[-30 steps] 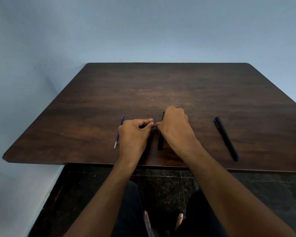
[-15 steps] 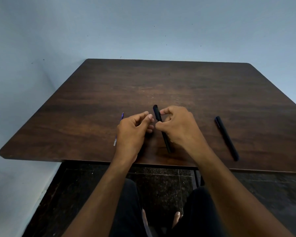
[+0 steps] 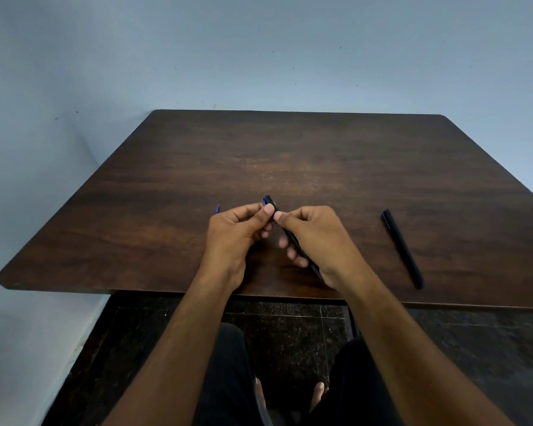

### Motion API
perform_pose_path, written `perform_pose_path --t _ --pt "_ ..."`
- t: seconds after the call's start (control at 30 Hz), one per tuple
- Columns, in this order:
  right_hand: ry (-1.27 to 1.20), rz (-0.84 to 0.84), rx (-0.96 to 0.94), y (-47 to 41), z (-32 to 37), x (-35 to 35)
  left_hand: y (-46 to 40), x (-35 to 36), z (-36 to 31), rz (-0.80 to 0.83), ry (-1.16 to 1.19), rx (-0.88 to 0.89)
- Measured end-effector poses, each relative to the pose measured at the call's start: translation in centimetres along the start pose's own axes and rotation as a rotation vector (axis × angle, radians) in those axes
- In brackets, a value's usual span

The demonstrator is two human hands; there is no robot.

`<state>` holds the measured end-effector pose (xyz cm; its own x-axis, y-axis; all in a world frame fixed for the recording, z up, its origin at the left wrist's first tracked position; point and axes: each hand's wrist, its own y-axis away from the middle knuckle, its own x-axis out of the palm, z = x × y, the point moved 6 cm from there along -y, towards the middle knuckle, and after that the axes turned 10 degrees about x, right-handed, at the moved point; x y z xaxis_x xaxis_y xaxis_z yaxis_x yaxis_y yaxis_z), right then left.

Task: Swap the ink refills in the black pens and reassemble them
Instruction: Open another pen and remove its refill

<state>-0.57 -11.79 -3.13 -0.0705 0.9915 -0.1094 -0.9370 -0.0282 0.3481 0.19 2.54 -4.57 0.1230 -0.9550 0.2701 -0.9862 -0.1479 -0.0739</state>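
My right hand [image 3: 316, 241] grips a black pen [image 3: 290, 238] that slants from upper left to lower right, just above the dark wooden table [image 3: 290, 155]. The thumb and fingers of my left hand [image 3: 239, 232] pinch the pen's far end, where a bit of blue shows. A second black pen [image 3: 403, 248] lies on the table to the right, apart from both hands. Only the blue tip of an ink refill [image 3: 217, 208] shows past my left hand; the rest of it is hidden.
The table stands against a pale blue wall [image 3: 259, 56], with its near edge [image 3: 74, 291] close to my body. Below it are a dark speckled floor, my knees and my bare feet.
The pen was lifted off the table by my right hand and tilted. My left hand moved onto its far end. The camera shifted slightly.
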Motion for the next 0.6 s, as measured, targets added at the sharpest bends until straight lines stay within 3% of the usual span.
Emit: perform_pose_path --t 0.37,0.6 --pt "0.151 -0.186 -0.271 0.17 0.61 -0.60 -0.09 0.62 -0.53 -0.043 -0.001 -0.012" --pt "0.229 -0.225 -0.266 -0.17 0.47 -0.77 0.14 0.71 -0.44 -0.056 0.001 -0.036"
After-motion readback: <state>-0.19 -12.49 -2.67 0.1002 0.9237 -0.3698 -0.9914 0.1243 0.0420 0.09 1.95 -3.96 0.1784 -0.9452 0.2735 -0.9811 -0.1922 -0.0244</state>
